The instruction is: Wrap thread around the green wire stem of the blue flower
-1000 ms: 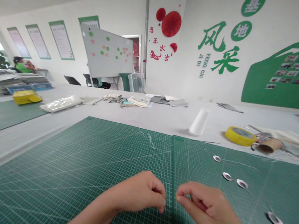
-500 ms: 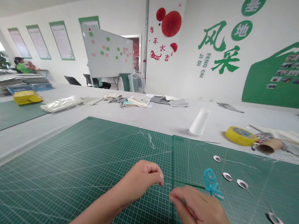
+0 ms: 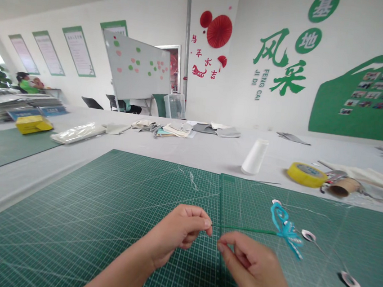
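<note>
My left hand [image 3: 186, 226] is closed, with thumb and forefinger pinched at the left end of a thin green stem [image 3: 247, 229]. The stem runs to the right above the cutting mat [image 3: 132, 192]. At its far end is a blue looped ornament [image 3: 285, 227] with pale dotted strands, shaped like a flower or butterfly. Just below the stem my right hand [image 3: 248, 261] is closed too, thumb against forefinger. Whatever lies between those fingertips is too small to make out. The two hands are close together but apart.
White-rimmed rings with thread, one ring [image 3: 350, 281] nearest, lie on the right mat. Behind stand a white thread cone [image 3: 255, 156], yellow tape [image 3: 307, 174] and a cardboard tube [image 3: 344, 187]. Loose thread [image 3: 193, 180] lies on the mat. A yellow box [image 3: 34, 124] is left.
The blue ornament has shifted right and turned, and more of the green stem shows. My right hand has risen slightly, its fingertips still pinched. My left hand has barely moved.
</note>
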The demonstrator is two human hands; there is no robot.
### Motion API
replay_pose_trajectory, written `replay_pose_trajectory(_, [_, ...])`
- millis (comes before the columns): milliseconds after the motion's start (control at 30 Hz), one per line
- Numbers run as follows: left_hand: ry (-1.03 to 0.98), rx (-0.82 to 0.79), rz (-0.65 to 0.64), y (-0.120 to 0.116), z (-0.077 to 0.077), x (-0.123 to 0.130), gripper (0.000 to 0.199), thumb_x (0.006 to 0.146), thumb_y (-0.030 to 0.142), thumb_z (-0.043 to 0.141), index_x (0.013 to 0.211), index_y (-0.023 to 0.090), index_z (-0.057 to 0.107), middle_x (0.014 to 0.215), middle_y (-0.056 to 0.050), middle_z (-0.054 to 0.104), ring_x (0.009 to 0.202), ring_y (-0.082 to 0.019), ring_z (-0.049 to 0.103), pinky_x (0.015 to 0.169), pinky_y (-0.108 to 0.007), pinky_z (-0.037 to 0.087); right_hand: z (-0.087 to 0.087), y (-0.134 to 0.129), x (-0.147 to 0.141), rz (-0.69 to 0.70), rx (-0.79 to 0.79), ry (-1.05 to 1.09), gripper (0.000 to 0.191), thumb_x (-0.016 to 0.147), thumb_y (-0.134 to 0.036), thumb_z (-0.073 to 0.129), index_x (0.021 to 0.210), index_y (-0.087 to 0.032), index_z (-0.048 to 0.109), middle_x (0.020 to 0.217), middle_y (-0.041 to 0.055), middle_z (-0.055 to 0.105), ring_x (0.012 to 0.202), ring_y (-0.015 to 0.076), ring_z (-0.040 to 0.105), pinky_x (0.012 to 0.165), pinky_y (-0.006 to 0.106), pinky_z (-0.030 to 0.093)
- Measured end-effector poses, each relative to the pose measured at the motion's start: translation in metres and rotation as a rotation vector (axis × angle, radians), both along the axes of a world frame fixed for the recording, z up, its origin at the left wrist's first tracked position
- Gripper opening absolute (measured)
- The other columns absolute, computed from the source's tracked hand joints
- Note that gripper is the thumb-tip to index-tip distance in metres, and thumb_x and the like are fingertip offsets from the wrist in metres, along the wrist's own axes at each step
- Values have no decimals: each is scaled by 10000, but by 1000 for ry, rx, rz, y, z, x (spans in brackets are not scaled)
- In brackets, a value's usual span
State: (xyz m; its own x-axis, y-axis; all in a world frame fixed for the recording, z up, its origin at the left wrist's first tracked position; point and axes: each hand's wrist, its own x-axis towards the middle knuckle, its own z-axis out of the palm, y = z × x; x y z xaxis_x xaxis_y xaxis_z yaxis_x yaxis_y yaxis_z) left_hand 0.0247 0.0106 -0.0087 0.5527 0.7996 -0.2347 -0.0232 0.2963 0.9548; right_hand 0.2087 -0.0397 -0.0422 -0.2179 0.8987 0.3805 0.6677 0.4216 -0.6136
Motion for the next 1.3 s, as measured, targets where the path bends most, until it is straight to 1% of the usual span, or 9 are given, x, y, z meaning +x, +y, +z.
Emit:
replay_pose_trajectory(167, [-33, -60, -119, -1, 3, -1, 142, 760, 252, 609, 664, 149, 616, 415, 108, 299, 402, -59, 148, 414, -231, 95, 1, 6, 2, -12, -129, 151, 284, 885, -317, 496, 660, -211, 633, 536, -51, 419, 502, 132, 407, 480, 238, 327])
replay_pose_trajectory(267, [-13, -82, -193, -1, 4, -3, 108, 717, 227, 626, 647, 146, 640, 458, 76, 440, 391, -53, 200, 402, -233, 109, 3, 9, 6, 1, -266, 164, 281, 885, -368, 494, 732, -203, 662, 530, -76, 292, 491, 124, 314, 464, 240, 251])
replay_pose_trajectory(333, [12, -91, -247, 0, 4, -4, 86, 694, 215, 633, 643, 150, 655, 493, 62, 500, 391, -51, 225, 397, -234, 115, 4, 9, 8, 37, -280, 191, 289, 882, -379, 499, 734, -194, 666, 536, -82, 260, 496, 121, 286, 473, 245, 234])
replay_pose_trajectory(567, [160, -40, -386, -1, 4, -6, 83, 668, 157, 598, 627, 173, 668, 583, 46, 620, 396, -55, 257, 396, -241, 133, 10, 8, 10, 130, -408, 241, 213, 846, -313, 561, 704, -187, 659, 538, -81, 310, 522, 112, 282, 495, 244, 222])
replay_pose_trajectory(667, [196, 40, -412, -2, 3, -5, 131, 680, 136, 579, 597, 186, 666, 563, 62, 600, 456, -65, 351, 460, -217, 239, 12, 9, 13, 159, -417, 257, 210, 830, -330, 589, 689, -189, 655, 532, -80, 322, 515, 109, 284, 492, 244, 219])
replay_pose_trajectory(833, [199, 94, -432, -1, -4, -6, 151, 674, 132, 571, 576, 201, 663, 598, 56, 613, 610, -103, 505, 619, -224, 368, 17, 7, 17, 164, -432, 218, 220, 840, -345, 573, 684, -201, 631, 540, -75, 327, 513, 113, 294, 486, 242, 221])
replay_pose_trajectory(933, [257, 158, -450, -1, -6, -8, 162, 676, 129, 558, 574, 202, 662, 579, 56, 591, 579, -103, 468, 599, -226, 351, 21, 5, 16, 155, -414, 148, 210, 836, -326, 557, 681, -208, 634, 531, -74, 331, 499, 112, 303, 477, 240, 225])
replay_pose_trajectory(1067, [365, 248, -425, -1, -4, -7, 152, 674, 136, 551, 592, 196, 664, 541, 63, 545, 501, -95, 368, 504, -238, 267, 24, 3, 15, 141, -294, 2, 202, 841, -298, 556, 683, -220, 654, 518, -61, 410, 492, 117, 373, 484, 239, 271])
replay_pose_trajectory(1300, [354, 275, -201, 0, -4, -1, 136, 694, 161, 555, 597, 176, 650, 546, 54, 521, 564, -115, 413, 574, -255, 299, 22, -4, 15, 123, -119, -83, 219, 911, -310, 518, 770, -244, 672, 574, -30, 565, 519, 136, 506, 502, 244, 362])
